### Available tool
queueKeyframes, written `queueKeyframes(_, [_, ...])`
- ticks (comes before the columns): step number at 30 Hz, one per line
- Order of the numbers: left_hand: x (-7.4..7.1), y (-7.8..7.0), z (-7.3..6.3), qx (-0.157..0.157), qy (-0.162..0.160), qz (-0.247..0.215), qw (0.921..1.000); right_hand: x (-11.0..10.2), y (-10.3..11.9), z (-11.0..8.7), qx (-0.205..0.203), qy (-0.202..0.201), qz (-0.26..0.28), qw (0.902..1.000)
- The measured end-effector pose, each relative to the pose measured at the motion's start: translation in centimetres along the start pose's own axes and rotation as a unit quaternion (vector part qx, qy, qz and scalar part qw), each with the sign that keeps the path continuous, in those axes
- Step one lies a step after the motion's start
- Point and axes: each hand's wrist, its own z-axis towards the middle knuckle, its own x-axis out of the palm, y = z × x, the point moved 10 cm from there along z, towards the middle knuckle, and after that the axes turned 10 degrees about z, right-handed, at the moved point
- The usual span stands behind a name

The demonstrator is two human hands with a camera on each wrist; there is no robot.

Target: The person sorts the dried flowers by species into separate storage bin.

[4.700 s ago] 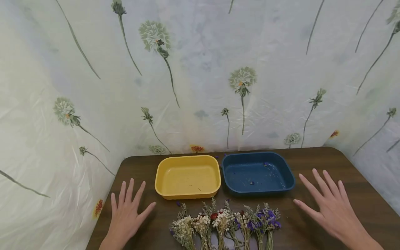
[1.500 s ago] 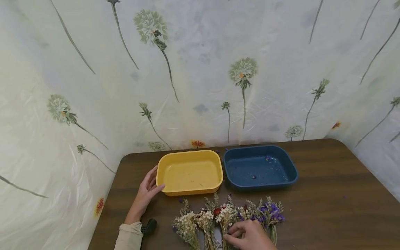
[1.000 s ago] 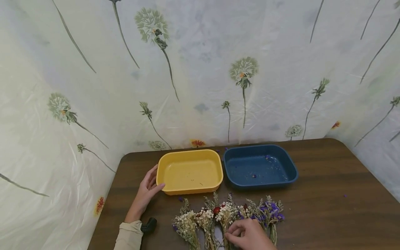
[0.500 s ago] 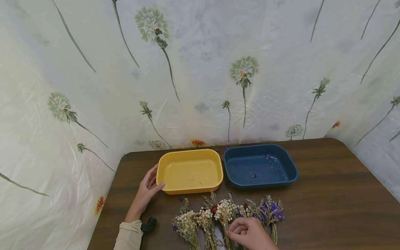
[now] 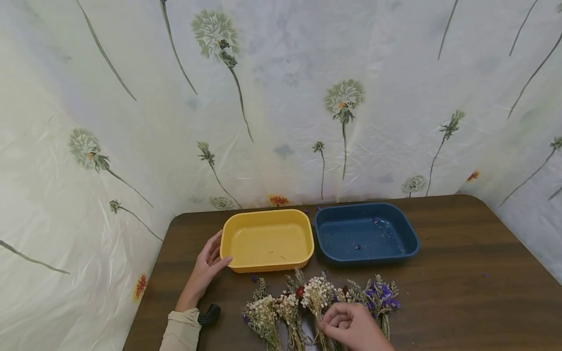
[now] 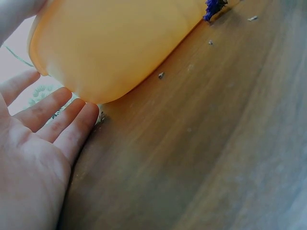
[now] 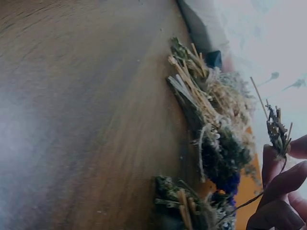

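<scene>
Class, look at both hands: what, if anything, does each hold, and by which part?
Right hand: a white-flowered dried bunch, pinched by its stems. Left hand: nothing clearly held; extended fingers touch the yellow tray's left end.

Is a dark brown, wood-grained tabletop (image 5: 461,297), rounded at both far corners. Carries a yellow tray (image 5: 263,243) and, just beside it to the right, a blue tray (image 5: 338,239), both toward the far edge. Bears, nearer, dried flower bunches (image 5: 262,314) with heads toward the trays, plus purple specks (image 5: 485,275) scattered here and there.
</scene>
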Motion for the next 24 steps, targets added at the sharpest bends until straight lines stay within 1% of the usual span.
queueKeyframes(9, [0.0, -0.1, -0.1, -0.003, 0.004, -0.004, 1.0000, -0.3, 1.9, 0.0, -0.028, -0.018, -0.014, 0.9993])
queueKeyframes(11, [0.0, -0.1, -0.1, -0.003, 0.004, -0.004, 1.0000, -0.3, 2.5, 0.1, -0.037, -0.015, -0.012, 0.9991])
queueKeyframes(15, [0.0, -0.2, -0.2, -0.004, 0.003, -0.005, 1.0000, -0.3, 3.5, 0.4, -0.047, -0.002, -0.021, 0.9987])
queueKeyframes(20, [0.0, -0.2, -0.1, -0.004, 0.003, -0.008, 1.0000, 0.0, 4.6, 1.0, -0.039, 0.024, -0.025, 0.9986])
queueKeyframes(22, [0.0, -0.1, 0.0, -0.005, 0.003, -0.008, 1.0000, 0.2, 5.0, 1.3, -0.042, 0.036, -0.026, 0.9981])
queueKeyframes(24, [0.0, 0.0, 0.0, -0.006, 0.003, -0.008, 0.9999, 0.3, 5.5, 1.7, -0.054, 0.047, -0.035, 0.9968])
